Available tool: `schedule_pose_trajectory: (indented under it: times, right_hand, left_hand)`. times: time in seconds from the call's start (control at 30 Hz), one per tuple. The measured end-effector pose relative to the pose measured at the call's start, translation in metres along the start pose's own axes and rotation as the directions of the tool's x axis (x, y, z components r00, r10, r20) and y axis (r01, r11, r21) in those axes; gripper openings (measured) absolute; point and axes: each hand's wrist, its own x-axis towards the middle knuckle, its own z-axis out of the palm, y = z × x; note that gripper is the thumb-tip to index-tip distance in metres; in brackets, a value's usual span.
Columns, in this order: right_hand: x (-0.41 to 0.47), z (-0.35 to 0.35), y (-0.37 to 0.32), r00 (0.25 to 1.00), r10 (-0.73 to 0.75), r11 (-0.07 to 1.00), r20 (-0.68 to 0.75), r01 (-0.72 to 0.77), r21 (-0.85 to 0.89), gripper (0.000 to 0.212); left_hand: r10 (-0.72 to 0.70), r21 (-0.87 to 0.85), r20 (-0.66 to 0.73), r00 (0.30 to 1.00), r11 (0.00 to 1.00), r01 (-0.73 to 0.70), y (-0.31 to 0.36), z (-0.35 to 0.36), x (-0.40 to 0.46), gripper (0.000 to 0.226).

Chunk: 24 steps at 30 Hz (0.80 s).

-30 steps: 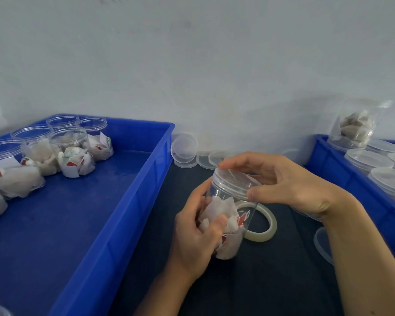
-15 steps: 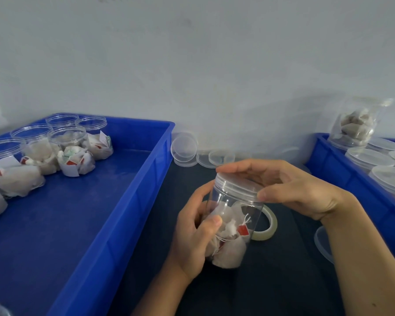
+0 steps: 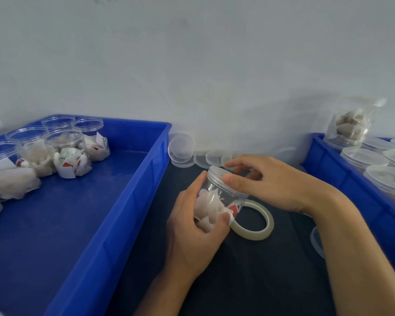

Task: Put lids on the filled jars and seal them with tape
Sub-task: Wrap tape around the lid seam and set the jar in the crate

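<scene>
Mid-frame, left hand [image 3: 192, 226] is wrapped round the filled jar [image 3: 217, 201], tilted over the dark mat, while right hand [image 3: 267, 181] pinches its lid [image 3: 217, 173]. Tape roll [image 3: 252, 221] lies just behind.

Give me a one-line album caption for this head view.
Left hand grips a jar of tea bags while the right hand holds its lid, tape roll lying behind.

2 blue plastic crates: left crate [image 3: 132, 201], right crate [image 3: 342, 179]. 1 ring-shaped roll of clear tape [image 3: 258, 233]. 1 clear plastic jar of white tea bags [image 3: 217, 201] in hand. About 6 open filled jars [image 3: 64, 142] in left crate. 2 hands: left [image 3: 192, 226], right [image 3: 267, 181]. Loose clear lids [image 3: 181, 147] by wall: count unclear.
</scene>
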Motion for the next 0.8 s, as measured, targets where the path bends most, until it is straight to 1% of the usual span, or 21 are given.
schedule_pose_trajectory:
  times: [0.07,0.13,0.2,0.27,0.3,0.4,0.47,0.5,0.53,0.6,0.67,0.7,0.77,0.8]
  right_hand:
    - [0.002,0.001,0.000,0.999,-0.031,0.996,0.026,0.029,0.080,0.058]
    - [0.002,0.001,-0.002,0.996,-0.065,0.989,0.066,0.055,0.139,0.063]
    - [0.001,0.003,-0.004,0.993,-0.077,0.986,0.094,0.061,0.157,0.067]
    - [0.002,0.006,-0.003,0.997,-0.037,0.995,0.070,0.031,0.093,0.065]
    - [0.003,0.006,-0.002,0.999,-0.012,0.999,0.038,0.011,0.034,0.069]
    - [0.003,0.009,-0.003,0.997,0.065,0.988,-0.044,-0.071,-0.139,0.094]
    - [0.003,0.009,-0.003,0.992,0.100,0.974,-0.080,-0.114,-0.197,0.101]
    - [0.003,0.008,-0.003,0.991,0.102,0.977,-0.086,-0.116,-0.181,0.100]
    - [0.004,0.007,-0.003,0.993,0.083,0.987,-0.079,-0.093,-0.131,0.094]
    - [0.003,0.005,-0.004,1.000,0.019,1.000,-0.016,-0.019,-0.008,0.075]
    - [0.002,0.005,-0.008,0.999,-0.019,0.999,0.036,0.018,0.033,0.069]
    - [0.003,0.006,-0.008,1.000,-0.017,1.000,0.024,0.016,0.020,0.067]
    - [0.005,0.011,-0.008,0.998,0.020,0.999,-0.064,-0.023,-0.036,0.063]
    - [0.006,0.014,-0.009,0.993,0.050,0.996,-0.109,-0.058,-0.070,0.069]
  left_hand:
    - [-0.012,0.003,-0.031,0.999,1.000,0.013,0.000,-0.001,0.001,0.080]
    - [-0.013,0.003,-0.047,0.999,1.000,0.013,0.002,-0.001,0.002,0.080]
    - [0.001,0.020,-0.051,0.999,1.000,0.001,0.003,0.000,0.002,0.079]
    - [0.013,0.035,-0.054,0.998,0.999,-0.011,0.002,0.000,0.001,0.079]
    - [0.022,0.043,-0.055,0.998,0.999,-0.020,0.001,0.000,0.001,0.079]
    - [0.066,0.085,-0.035,0.997,0.994,-0.062,-0.002,0.001,-0.001,0.081]
    - [0.078,0.100,-0.021,0.997,0.992,-0.076,-0.002,0.003,-0.002,0.082]
    - [0.077,0.099,-0.019,0.997,0.992,-0.075,-0.003,0.004,-0.002,0.082]
    - [0.078,0.100,-0.020,0.997,0.992,-0.075,-0.004,0.004,-0.002,0.083]
    - [0.087,0.111,-0.026,0.996,0.990,-0.084,-0.007,0.004,-0.002,0.081]
    - [0.082,0.113,-0.043,0.996,0.991,-0.077,-0.009,0.004,-0.002,0.080]
    - [0.077,0.115,-0.051,0.996,0.991,-0.071,-0.010,0.004,-0.002,0.080]
    - [0.079,0.130,-0.050,0.996,0.989,-0.072,-0.012,0.005,-0.002,0.081]
    - [0.086,0.140,-0.042,0.995,0.987,-0.080,-0.011,0.006,-0.002,0.081]
